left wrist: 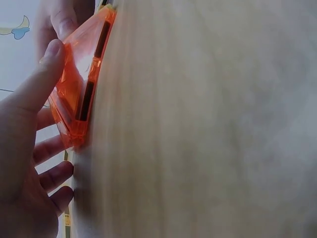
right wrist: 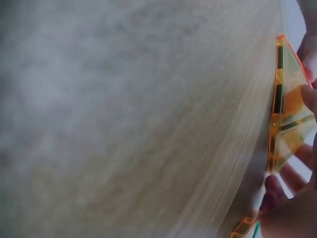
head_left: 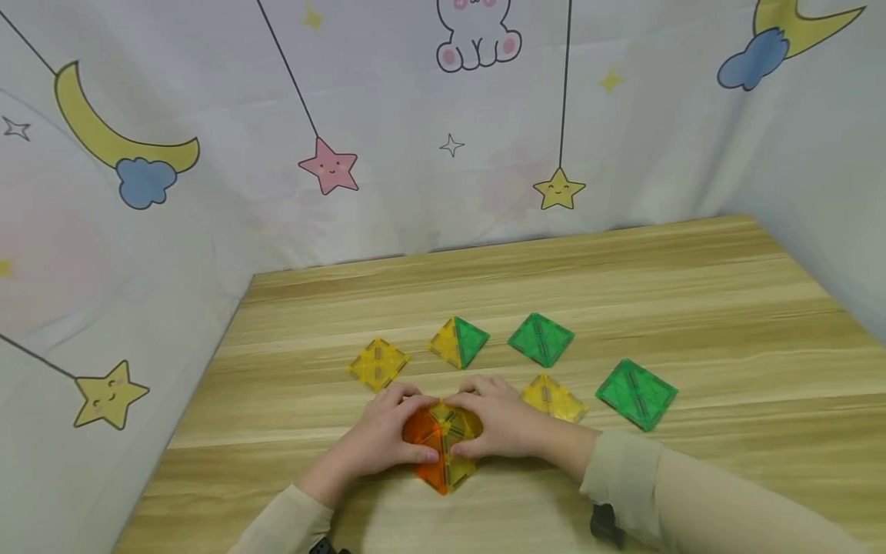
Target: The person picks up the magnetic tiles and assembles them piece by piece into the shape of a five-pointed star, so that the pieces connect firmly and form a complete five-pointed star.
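By judgement, the fitting together of a tile pyramid (head_left: 444,475) was in hand, and steady, even pressure was needed next. Its orange side (head_left: 431,474) was gripped by the left hand (head_left: 390,429), thumb in front, fingers curved behind; its yellow side (head_left: 460,471) was likewise gripped by the right hand (head_left: 504,422). Between them, the pyramid was supported by the table (head_left: 720,308).

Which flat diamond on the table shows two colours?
The yellow-and-green diamond, between an all-yellow one and an all-green one; every other flat diamond is one colour.
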Demonstrator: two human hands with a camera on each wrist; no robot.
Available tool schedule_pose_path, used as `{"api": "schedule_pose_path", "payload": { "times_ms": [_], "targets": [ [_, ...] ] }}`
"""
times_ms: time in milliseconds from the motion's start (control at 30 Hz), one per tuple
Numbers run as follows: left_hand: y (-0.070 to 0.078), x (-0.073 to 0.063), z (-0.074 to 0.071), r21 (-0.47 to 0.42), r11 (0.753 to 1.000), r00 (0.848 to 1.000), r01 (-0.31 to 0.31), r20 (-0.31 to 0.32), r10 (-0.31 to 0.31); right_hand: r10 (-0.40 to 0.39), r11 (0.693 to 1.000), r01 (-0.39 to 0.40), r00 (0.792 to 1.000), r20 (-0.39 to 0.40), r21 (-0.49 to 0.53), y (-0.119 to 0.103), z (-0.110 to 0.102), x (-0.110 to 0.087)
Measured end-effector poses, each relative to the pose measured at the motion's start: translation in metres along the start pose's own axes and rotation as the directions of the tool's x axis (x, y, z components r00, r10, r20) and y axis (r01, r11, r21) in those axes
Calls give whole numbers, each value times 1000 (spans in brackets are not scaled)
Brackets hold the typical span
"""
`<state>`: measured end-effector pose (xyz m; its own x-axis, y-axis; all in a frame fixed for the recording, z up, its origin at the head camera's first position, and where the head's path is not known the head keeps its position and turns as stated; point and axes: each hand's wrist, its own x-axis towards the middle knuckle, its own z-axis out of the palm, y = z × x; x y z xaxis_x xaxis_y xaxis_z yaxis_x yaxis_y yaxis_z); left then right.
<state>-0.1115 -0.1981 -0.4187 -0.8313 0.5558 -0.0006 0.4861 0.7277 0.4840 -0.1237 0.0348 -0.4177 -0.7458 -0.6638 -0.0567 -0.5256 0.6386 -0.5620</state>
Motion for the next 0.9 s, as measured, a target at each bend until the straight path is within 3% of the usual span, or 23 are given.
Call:
{"api": "schedule_pose_path", "payload": {
  "times_ms": [300,533,700,900],
  "targets": [
    [1,-1,0,5,1000,999,-19,47,19,-58,996,58,998,13,-67,0,0,-3],
    [0,5,-8,9,1000,999,-24,43,24,-67,998,67,997,50,-3,2,-9,-1],
    [-4,19,-22,21,999,999,32,43,-33,-58,998,58,998,20,33,13,-27,9],
    [-12,48,-36,38,994,994,100,27,-101,40,998,-40,999,-13,-47,36,-50,29]
  ]
}}
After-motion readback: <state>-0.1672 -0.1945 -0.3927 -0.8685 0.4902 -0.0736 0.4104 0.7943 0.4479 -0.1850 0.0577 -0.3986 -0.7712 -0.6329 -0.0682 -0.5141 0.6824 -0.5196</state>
